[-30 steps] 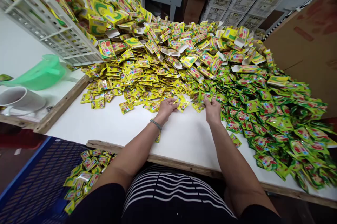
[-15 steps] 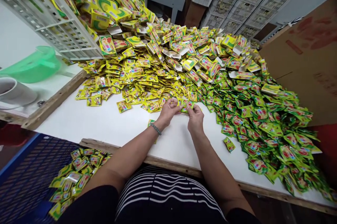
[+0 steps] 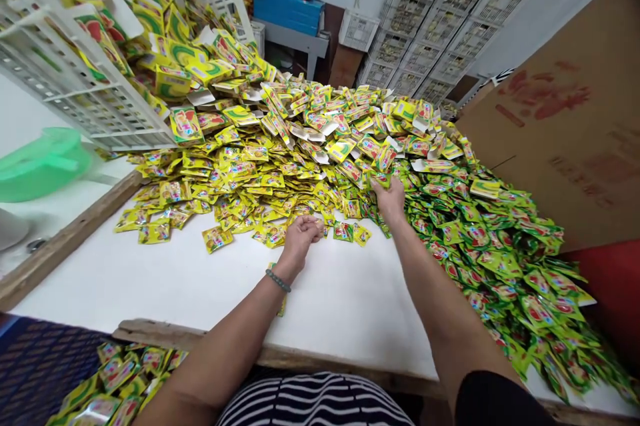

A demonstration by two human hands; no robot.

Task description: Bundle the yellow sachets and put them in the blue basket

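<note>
A white-striped dark top (image 3: 320, 406), a plain black sleeve (image 3: 500, 401) and a grey-green beaded bracelet (image 3: 278, 281) are worn.

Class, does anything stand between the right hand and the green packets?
Nothing visible does: the right hand touches one of the green packets at the heap's left side. The yellow boxes lie beyond the hand, not between.

Both forearms bare, converging forward from either side. Left forearm (image 3: 230, 339) slants up and rightward, running off at bottom edge; left wrist (image 3: 292, 266) nearly straight, in line with it. Left grip (image 3: 303, 236) lower and nearer body, fingers (image 3: 309, 227) curled inward, loosely fisted. Right forearm (image 3: 435, 299) slants up and leftward, lower end entering dark sleeve (image 3: 497, 399). Right grip (image 3: 390, 199) reaches farther forward, well apart from left, fingers pointing leftward, tips partly hidden, closure unclear.
</note>
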